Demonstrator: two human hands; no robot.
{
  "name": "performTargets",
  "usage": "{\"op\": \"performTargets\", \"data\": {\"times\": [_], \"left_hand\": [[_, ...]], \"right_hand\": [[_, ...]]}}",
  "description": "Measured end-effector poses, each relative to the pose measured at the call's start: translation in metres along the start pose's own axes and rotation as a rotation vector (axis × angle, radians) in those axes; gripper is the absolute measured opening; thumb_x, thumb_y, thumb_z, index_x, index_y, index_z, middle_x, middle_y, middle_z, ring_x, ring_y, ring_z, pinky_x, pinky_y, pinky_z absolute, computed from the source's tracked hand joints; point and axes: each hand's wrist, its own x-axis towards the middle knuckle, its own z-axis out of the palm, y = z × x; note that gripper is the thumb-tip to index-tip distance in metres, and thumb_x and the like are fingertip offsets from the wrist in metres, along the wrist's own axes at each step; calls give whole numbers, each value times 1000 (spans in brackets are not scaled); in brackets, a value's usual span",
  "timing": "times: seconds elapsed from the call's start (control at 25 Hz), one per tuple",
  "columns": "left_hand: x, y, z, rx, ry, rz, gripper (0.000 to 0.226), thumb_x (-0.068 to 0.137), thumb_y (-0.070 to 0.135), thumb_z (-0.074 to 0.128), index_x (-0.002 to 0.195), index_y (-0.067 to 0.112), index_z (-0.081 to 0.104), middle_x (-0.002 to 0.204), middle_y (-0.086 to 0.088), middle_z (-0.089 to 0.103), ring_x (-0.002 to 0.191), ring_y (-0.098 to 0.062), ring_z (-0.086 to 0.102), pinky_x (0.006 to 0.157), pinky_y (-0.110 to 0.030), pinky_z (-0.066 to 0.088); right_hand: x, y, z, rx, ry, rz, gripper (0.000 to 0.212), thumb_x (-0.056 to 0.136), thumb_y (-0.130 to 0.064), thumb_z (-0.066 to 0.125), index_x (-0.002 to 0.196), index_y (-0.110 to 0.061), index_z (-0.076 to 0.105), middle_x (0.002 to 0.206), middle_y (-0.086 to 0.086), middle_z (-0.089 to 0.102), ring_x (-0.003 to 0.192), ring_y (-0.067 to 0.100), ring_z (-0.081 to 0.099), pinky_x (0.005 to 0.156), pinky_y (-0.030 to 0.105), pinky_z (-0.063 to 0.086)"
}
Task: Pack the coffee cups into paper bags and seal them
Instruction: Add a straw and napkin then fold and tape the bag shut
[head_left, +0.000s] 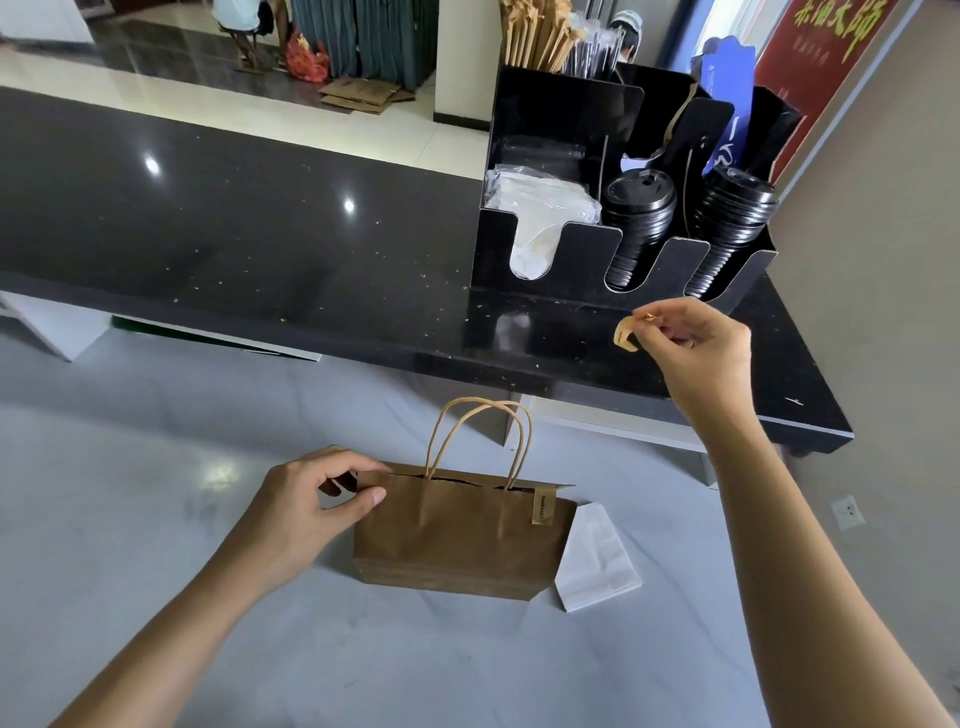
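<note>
A brown paper bag (457, 540) with twisted paper handles stands on the pale marble counter (156, 467). One tan sticker (543, 506) is folded over its top edge at the right. My left hand (306, 509) pinches the bag's top left corner between thumb and fingers. My right hand (696, 353) is raised above the black upper counter and pinches a small curled tan sticker (626, 335) at its fingertips. No coffee cup shows; the bag's inside is hidden.
A white paper bag (597, 561) lies flat against the brown bag's right side. A black organiser (587, 249) on the dark upper counter (234, 223) holds stacked black lids (636, 218), white packets, straws and sleeves. A wall socket (847, 512) sits at the right.
</note>
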Motion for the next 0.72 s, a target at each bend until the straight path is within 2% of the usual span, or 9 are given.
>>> {"op": "performTargets", "data": {"times": [0.16, 0.36, 0.44, 0.56, 0.72], "left_hand": [[0, 1, 0, 12, -4, 9, 20, 90, 18, 77, 98, 36, 76, 94, 21, 70, 92, -10, 64, 79, -21, 50], [-1, -1, -1, -24, -4, 4, 16, 96, 20, 69, 102, 34, 76, 98, 17, 71, 97, -9, 65, 84, -30, 53], [-1, -1, -1, -21, -2, 5, 16, 96, 20, 69, 103, 32, 77, 99, 18, 71, 98, -7, 66, 86, -28, 53], [-1, 0, -1, -19, 3, 5, 16, 96, 20, 69, 106, 30, 77, 99, 21, 71, 98, -4, 66, 85, -22, 53], [-2, 2, -1, -81, 1, -21, 16, 96, 18, 69, 107, 29, 76, 97, 22, 72, 95, -5, 68, 80, -19, 54]], "right_hand": [[-10, -40, 14, 171, -260, -62, 10, 87, -8, 79, 96, -13, 79, 90, -4, 79, 85, 9, 74, 83, 18, 57], [-13, -85, 40, 238, -574, -84, 11, 87, -9, 79, 98, -11, 80, 95, -2, 80, 92, 16, 77, 86, 23, 59], [-7, -94, 53, 263, -625, -82, 11, 87, -10, 79, 98, -13, 80, 96, -2, 80, 90, 14, 76, 85, 23, 58], [5, -101, 74, 204, -687, -79, 11, 89, -14, 79, 99, -17, 82, 90, 0, 80, 76, 9, 69, 79, 22, 56], [9, -105, 104, 7, -977, -42, 10, 89, -22, 79, 98, -24, 83, 90, -4, 79, 76, 9, 67, 70, 18, 49]]}}
